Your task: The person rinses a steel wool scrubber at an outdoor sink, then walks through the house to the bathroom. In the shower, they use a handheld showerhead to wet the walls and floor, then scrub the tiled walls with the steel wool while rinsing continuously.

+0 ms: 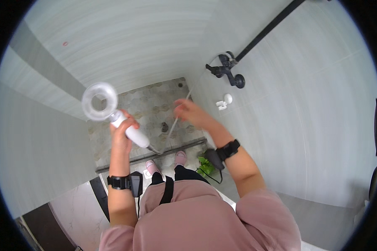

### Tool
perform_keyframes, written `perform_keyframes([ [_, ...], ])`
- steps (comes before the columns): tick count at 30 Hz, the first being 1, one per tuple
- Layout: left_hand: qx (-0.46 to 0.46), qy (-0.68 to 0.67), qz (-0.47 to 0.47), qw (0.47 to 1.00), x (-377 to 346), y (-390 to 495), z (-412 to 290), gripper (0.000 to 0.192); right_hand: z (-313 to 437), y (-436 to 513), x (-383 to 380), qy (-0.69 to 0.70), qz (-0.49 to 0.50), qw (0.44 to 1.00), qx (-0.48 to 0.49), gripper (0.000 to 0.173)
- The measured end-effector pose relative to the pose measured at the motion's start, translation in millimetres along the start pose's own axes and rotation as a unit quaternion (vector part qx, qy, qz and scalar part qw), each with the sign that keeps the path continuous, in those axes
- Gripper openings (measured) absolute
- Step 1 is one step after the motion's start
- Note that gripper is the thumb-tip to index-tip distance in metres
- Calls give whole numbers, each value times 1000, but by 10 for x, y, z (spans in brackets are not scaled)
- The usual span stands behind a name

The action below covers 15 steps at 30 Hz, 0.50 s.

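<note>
My left hand point(123, 130) is wrapped around the white handle of a ring-shaped hand shower point(134, 135). Its pale, see-through ring head points up and left, over the side wall. From the handle's lower end a thin shower hose point(172, 129) loops round and runs up to the right, toward the wall fitting. My right hand point(190, 113) is blurred, its fingers bent right at the hose. Whether they grip it or only pass in front of it cannot be made out.
On the right wall are a black shower mixer point(227, 70) with a riser pipe point(270, 26) and a white wall holder point(223, 102). A dark threshold strip point(182, 147) crosses the floor before my slippers point(180, 158). A green plant point(205, 166) stands by my right forearm; a dark object point(164, 127) lies on the tiles.
</note>
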<state>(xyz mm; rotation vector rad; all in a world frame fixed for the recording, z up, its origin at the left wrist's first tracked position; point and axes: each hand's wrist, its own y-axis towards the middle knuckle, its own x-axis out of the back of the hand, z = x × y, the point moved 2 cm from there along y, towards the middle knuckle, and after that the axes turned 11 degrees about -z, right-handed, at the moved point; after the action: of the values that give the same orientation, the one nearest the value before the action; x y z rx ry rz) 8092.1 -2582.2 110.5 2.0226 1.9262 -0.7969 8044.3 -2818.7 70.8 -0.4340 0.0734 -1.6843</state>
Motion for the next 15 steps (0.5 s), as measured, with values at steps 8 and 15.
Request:
perform_keyframes([
  [8, 23, 33, -146, 988, 388, 97, 163, 31, -907, 1015, 1454, 495, -261, 814, -156, 44],
  [15, 61, -14, -190, 980, 538, 51, 229, 33, -1192, 1640, 1096, 508, -325, 796, -55, 28],
])
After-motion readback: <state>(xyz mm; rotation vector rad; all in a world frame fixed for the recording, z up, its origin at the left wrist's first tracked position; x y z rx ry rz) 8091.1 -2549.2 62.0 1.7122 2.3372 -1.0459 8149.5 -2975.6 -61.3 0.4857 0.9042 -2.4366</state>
